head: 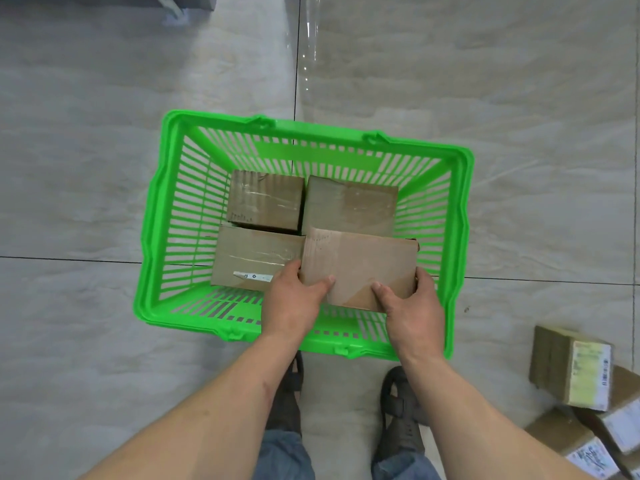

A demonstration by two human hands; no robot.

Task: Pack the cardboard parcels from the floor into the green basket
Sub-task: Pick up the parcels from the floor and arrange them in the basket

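The green basket (156, 237) stands on the tiled floor in front of me. Three taped cardboard parcels lie inside: one at the back left (265, 200), one at the back right (349, 206), one at the front left (251, 256). A fourth cardboard parcel (360, 265) is held over the front right corner, slightly tilted. My left hand (294, 303) grips its near left edge and my right hand (412, 310) grips its near right edge, thumbs on top.
Several more cardboard parcels with printed labels (573, 367) lie on the floor at the lower right. My shoes (401, 410) stand just behind the basket's near rim. A grey object's edge (187, 1) shows at the top left.
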